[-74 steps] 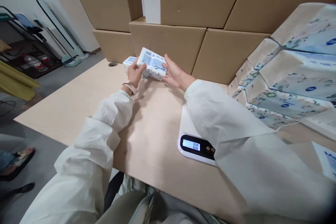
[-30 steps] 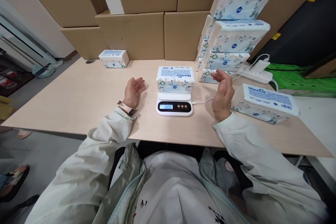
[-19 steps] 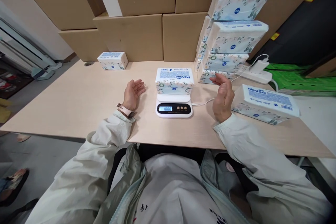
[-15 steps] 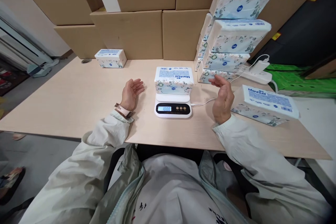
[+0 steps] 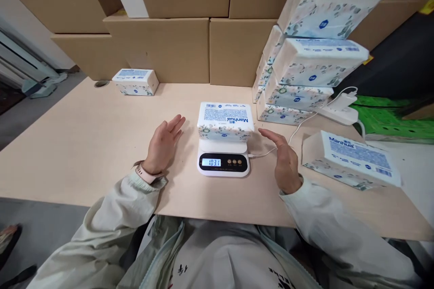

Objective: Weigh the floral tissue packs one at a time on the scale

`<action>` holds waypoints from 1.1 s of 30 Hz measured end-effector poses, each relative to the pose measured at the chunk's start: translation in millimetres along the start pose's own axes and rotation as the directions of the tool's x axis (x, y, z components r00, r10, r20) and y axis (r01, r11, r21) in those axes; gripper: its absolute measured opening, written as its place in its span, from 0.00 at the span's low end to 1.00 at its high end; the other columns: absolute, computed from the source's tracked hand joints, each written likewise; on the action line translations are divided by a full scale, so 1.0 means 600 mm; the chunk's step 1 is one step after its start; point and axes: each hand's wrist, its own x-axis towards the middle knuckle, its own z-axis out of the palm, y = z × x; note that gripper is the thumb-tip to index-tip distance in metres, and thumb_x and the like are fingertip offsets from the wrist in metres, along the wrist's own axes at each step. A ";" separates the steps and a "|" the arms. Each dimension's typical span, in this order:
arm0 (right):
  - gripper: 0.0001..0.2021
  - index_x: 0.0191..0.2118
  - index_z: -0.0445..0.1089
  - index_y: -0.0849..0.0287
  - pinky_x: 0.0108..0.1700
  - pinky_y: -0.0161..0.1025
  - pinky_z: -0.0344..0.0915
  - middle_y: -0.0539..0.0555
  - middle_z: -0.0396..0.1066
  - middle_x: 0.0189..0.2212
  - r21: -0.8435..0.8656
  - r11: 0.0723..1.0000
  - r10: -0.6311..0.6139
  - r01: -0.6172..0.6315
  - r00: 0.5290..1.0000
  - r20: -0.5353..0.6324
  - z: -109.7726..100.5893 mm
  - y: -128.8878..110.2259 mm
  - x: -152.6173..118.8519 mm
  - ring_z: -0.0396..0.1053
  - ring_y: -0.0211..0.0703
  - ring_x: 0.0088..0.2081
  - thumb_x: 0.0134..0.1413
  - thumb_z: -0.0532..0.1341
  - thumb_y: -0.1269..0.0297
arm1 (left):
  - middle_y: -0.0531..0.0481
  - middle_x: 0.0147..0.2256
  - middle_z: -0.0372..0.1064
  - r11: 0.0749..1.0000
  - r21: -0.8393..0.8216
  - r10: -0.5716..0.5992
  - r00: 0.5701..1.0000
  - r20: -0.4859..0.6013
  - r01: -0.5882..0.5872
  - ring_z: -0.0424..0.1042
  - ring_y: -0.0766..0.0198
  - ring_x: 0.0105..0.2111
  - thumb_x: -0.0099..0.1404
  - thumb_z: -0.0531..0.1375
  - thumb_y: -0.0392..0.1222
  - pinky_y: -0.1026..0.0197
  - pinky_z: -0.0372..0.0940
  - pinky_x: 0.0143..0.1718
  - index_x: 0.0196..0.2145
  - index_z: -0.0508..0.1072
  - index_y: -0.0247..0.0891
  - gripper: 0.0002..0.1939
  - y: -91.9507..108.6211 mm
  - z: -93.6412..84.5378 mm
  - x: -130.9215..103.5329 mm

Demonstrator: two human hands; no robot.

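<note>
A white pack of tissues point(image 5: 225, 122) with blue print lies on a small white digital scale point(image 5: 223, 146), whose lit display reads about 103.1. To the left of the scale, my left hand point(image 5: 163, 143) is open over the table, fingers stretched, holding nothing. My right hand point(image 5: 283, 160) is on the other side, also open with its fingers extended, its fingertips close to the pack's right end but apart from it. Another tissue pack point(image 5: 351, 160) lies on the table to the right of my right hand.
Tissue packs point(image 5: 322, 61) are stacked at the back right, beside a white power strip point(image 5: 341, 110) with cables. One smaller-looking pack point(image 5: 135, 82) sits at the back left. Cardboard boxes point(image 5: 159, 49) wall off the table's far side. A white cable runs from the scale.
The display has gone from about 100.0 to 103.1. My right hand has turned its fingers toward the pack, and my left fingers have straightened. The whole view has shifted slightly.
</note>
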 end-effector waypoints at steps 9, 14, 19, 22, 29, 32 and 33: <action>0.30 0.76 0.62 0.37 0.85 0.68 0.44 0.44 0.61 0.77 0.109 0.982 0.131 -0.153 0.973 0.190 -0.011 0.016 -0.005 0.53 0.56 0.81 0.78 0.46 0.40 | 0.59 0.80 0.47 0.998 0.059 -0.044 0.978 0.206 0.032 0.34 0.48 0.83 0.70 0.56 0.81 0.39 0.37 0.83 0.70 0.73 0.58 0.41 0.015 0.016 -0.042; 0.32 0.77 0.60 0.35 0.86 0.68 0.41 0.41 0.59 0.78 0.072 0.983 0.154 -0.170 0.971 0.184 -0.010 0.017 -0.003 0.50 0.56 0.82 0.76 0.47 0.37 | 0.60 0.79 0.52 0.998 0.051 -0.038 0.980 0.193 0.028 0.37 0.46 0.83 0.69 0.57 0.82 0.39 0.40 0.83 0.68 0.76 0.60 0.40 0.023 0.013 -0.046; 0.30 0.77 0.60 0.33 0.85 0.68 0.43 0.42 0.60 0.78 0.059 0.986 0.142 -0.154 0.976 0.163 -0.014 0.013 -0.004 0.51 0.56 0.82 0.77 0.46 0.38 | 0.57 0.78 0.53 0.997 0.057 -0.055 0.979 0.196 0.045 0.37 0.45 0.83 0.69 0.58 0.81 0.38 0.39 0.83 0.68 0.76 0.57 0.41 0.022 0.015 -0.051; 0.31 0.78 0.60 0.38 0.84 0.67 0.45 0.46 0.60 0.78 0.034 0.991 0.126 -0.133 0.978 0.168 -0.013 0.012 0.002 0.52 0.56 0.82 0.77 0.47 0.38 | 0.56 0.79 0.52 0.997 0.061 -0.065 0.980 0.189 0.054 0.35 0.44 0.83 0.68 0.60 0.80 0.39 0.38 0.84 0.69 0.74 0.55 0.42 0.014 0.017 -0.046; 0.42 0.82 0.44 0.39 0.83 0.69 0.49 0.51 0.49 0.82 0.097 0.971 0.176 -0.217 0.931 0.319 0.041 0.003 0.042 0.50 0.57 0.82 0.72 0.60 0.38 | 0.53 0.77 0.56 0.991 0.130 -0.021 0.920 0.391 -0.032 0.34 0.46 0.83 0.71 0.64 0.73 0.48 0.34 0.85 0.70 0.74 0.48 0.40 0.031 0.070 -0.030; 0.43 0.82 0.42 0.33 0.81 0.71 0.53 0.50 0.53 0.81 0.117 0.983 0.120 -0.144 0.973 0.196 0.028 -0.027 0.049 0.53 0.58 0.81 0.71 0.63 0.43 | 0.52 0.76 0.59 0.987 0.142 -0.012 0.866 0.500 -0.069 0.37 0.43 0.82 0.71 0.66 0.71 0.46 0.37 0.85 0.72 0.73 0.48 0.40 0.064 0.127 -0.042; 0.41 0.81 0.46 0.31 0.81 0.71 0.55 0.49 0.56 0.80 0.099 0.991 0.082 -0.092 0.991 0.103 0.012 -0.041 0.047 0.56 0.59 0.80 0.70 0.65 0.44 | 0.53 0.77 0.58 0.987 0.132 0.002 0.834 0.552 -0.090 0.38 0.43 0.82 0.72 0.65 0.71 0.44 0.38 0.85 0.73 0.71 0.50 0.41 0.076 0.150 -0.048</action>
